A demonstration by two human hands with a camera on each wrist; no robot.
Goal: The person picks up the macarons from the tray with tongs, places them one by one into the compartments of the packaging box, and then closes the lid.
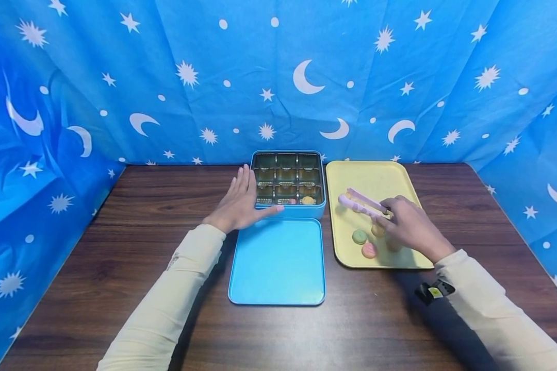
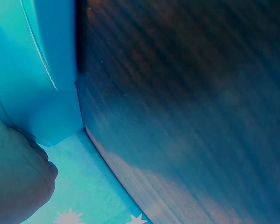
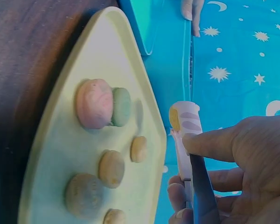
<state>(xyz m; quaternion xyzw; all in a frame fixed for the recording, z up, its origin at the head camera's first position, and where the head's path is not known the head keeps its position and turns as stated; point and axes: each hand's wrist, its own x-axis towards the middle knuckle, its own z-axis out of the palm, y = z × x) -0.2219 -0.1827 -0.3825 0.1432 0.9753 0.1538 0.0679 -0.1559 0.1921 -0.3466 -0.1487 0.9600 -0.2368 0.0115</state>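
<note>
My right hand (image 1: 410,226) grips pink tongs (image 1: 364,203) above the yellow tray (image 1: 348,172). Between the tong tips sits a yellow macaron (image 3: 174,119). Below, a green macaron (image 1: 359,237) and a pink macaron (image 1: 369,250) lie side by side on the tray. Several tan macarons (image 3: 112,169) show nearby in the right wrist view. My left hand (image 1: 236,203), fingers straight, rests against the left side of a blue tin (image 1: 301,212), its thumb along the front wall. Inside the tin's divided insert, a yellow macaron (image 1: 308,200) occupies the front right compartment, with a bit of pink in the front middle one.
A light blue lid (image 1: 278,263) lies on the wooden table (image 1: 134,257), directly in front of the tin. The tray stands just right of the tin. A blue star-and-moon curtain (image 1: 250,62) hangs behind and along both sides.
</note>
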